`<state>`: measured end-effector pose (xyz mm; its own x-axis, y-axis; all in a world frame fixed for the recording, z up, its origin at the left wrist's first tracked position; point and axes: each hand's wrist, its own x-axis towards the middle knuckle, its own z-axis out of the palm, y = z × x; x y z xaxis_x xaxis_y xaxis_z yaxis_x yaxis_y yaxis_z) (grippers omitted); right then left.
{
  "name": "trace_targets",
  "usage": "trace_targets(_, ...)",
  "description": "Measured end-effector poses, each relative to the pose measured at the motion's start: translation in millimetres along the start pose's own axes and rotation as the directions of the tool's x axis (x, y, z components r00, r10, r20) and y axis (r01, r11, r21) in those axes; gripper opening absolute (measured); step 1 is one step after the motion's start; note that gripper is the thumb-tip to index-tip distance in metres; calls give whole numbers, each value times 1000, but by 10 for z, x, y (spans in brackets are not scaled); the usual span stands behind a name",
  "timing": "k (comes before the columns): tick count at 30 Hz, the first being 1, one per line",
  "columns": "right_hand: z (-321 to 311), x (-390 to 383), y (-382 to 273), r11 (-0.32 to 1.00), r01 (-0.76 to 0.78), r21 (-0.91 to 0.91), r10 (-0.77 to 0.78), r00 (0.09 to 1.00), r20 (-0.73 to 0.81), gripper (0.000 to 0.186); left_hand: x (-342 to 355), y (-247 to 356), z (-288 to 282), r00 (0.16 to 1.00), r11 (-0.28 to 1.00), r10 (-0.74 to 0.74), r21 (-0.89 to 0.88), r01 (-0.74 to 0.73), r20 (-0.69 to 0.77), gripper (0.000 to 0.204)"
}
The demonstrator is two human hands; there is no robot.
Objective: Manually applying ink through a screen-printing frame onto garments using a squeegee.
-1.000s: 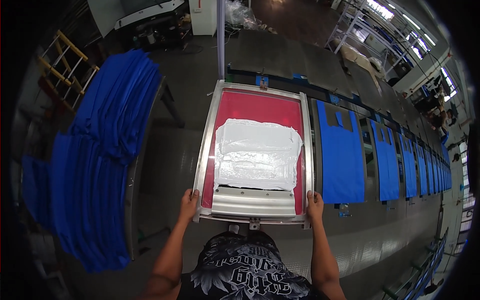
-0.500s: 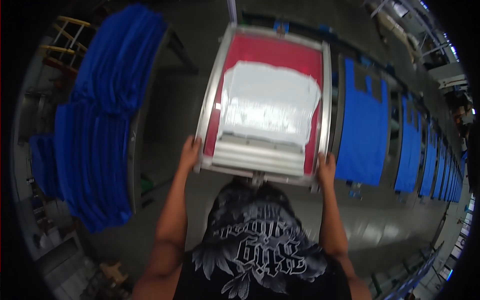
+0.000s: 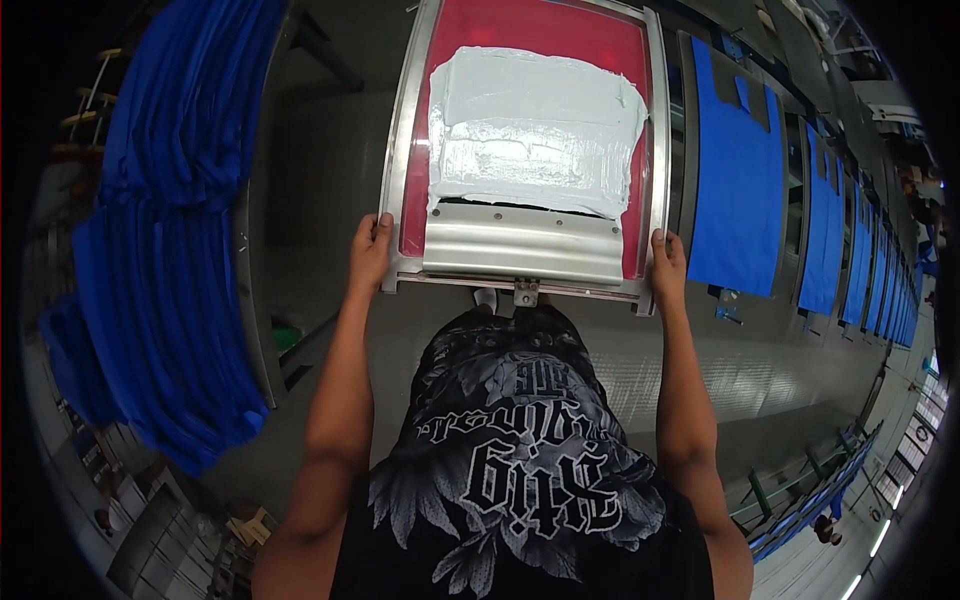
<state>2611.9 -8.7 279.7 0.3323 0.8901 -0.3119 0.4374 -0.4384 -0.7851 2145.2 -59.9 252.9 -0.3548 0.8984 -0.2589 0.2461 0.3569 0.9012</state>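
In front of me is a screen printing frame with metal sides and red mesh. A thick layer of white ink covers the middle of the mesh. Across the near end, inside the frame, lies a wide metal squeegee, its far edge against the ink. My left hand grips the near left corner of the frame. At the near right corner my right hand is closed on the side rail. A small metal bracket sits at the middle of the near rail.
Stacks of folded blue fabric lie on a table to my left. A row of printing boards carrying blue fabric pieces runs away to the right. Green-legged racking stands at the lower right.
The frame and both hands sit higher in the picture, and the frame looks less tilted. Both hands keep their hold on it. The surroundings have shifted upward too.
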Motion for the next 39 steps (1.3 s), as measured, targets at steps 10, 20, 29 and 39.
trace_targets(10, 94, -195, 68, 837, 306, -454, -423, 887, -182, 62, -211, 121, -20, 843, 679, 518, 669, -302, -144, 37)
trace_targets(20, 448, -622, 77, 977, 26, -214, -17, 999, 43, 33, -489, 478, 403, 987, 891, -25, 452, -49, 156, 33)
trace_targets(29, 583, -890, -994, 402, -161, 902, 53, 987, 153, 55, -781, 883, 597, 927, 682, -98, -654, 327, 362, 15)
trace_targets(39, 324, 226, -2007, 863, 488, -127, -443, 854, 273, 32, -1038, 31, 1008, 755, 968, 35, 165, -188, 655, 37)
